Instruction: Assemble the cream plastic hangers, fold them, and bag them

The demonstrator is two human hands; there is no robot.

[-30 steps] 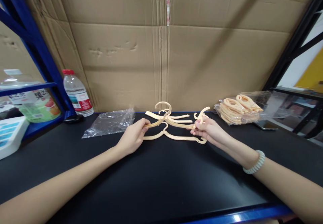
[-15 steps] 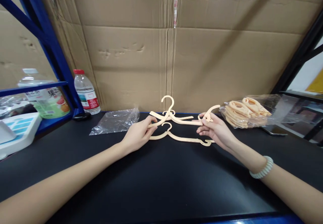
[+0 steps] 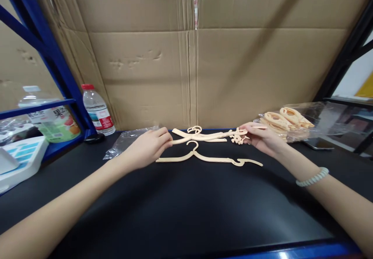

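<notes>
Head view: the left hand (image 3: 147,146) is closed w/ fingertips pinching the left end of a cream plastic hanger (image 3: 201,134), held just above the counter (image 3: 186,208) near its back edge. The hanger's right end is pinched by the right hand (image 3: 264,138), thumb & fingers closed on it; a bead bracelet (image 3: 312,176) is worn on that wrist. A second hanger (image 3: 208,158) is laid flat on the counter just in front of the held one, between both hands, untouched. An empty clear bag (image 3: 122,144) is seen behind the left hand. A bagged stack of hangers (image 3: 287,121) is placed just beyond the right hand. A water bottle (image 3: 97,109) is stood at far left by the blue rack post (image 3: 55,60); cardboard (image 3: 189,56) is propped along the back.
</notes>
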